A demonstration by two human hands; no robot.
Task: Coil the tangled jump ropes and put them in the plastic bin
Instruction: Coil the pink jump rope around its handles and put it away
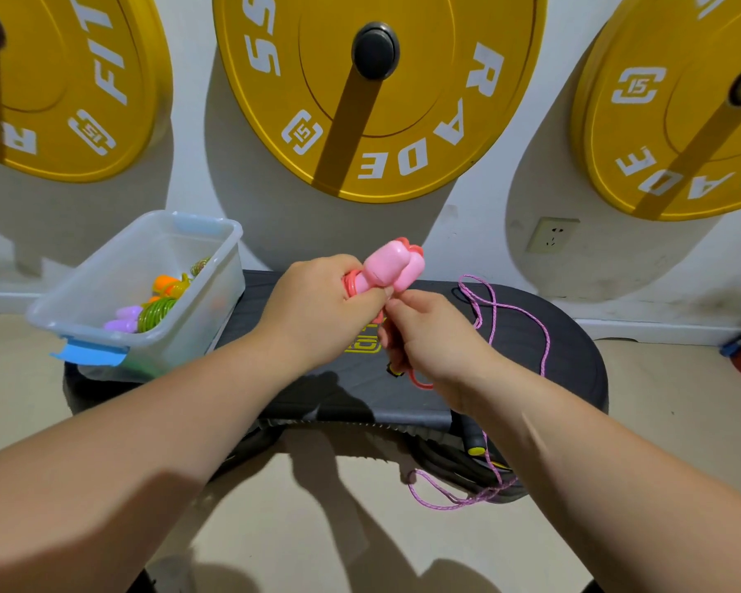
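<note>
Above the middle of the black step platform (531,378), both hands hold one pink jump rope (420,382) clear of the surface.

1. The left hand (317,310) grips the two pink handles (392,265) side by side. Its fingers are curled round the handle shafts and round several loops of the coral-pink cord. The thick handle ends point up and away, toward the wall.
2. The right hand (437,340) is just beside the left hand and directly below the handles. Thumb and fingers are pressed together, pinching the cord. A short loop of cord shows under the right hand.

The clear plastic bin (215,301) stands on the left end of the platform, with no lid on it and with a blue latch (88,353) at its near corner. It contains a coiled green rope (157,314) with orange handles (167,284), and purple handles (123,321) against the near wall.

A purple braided rope (544,336) lies loose on the right part of the platform. It runs over the front edge and loops on the floor. A black handle (473,440) with a yellow ring lies under the front right edge.

Yellow weight plates (377,122) hang on the wall behind. A wall socket (552,235) sits below them at the right.
</note>
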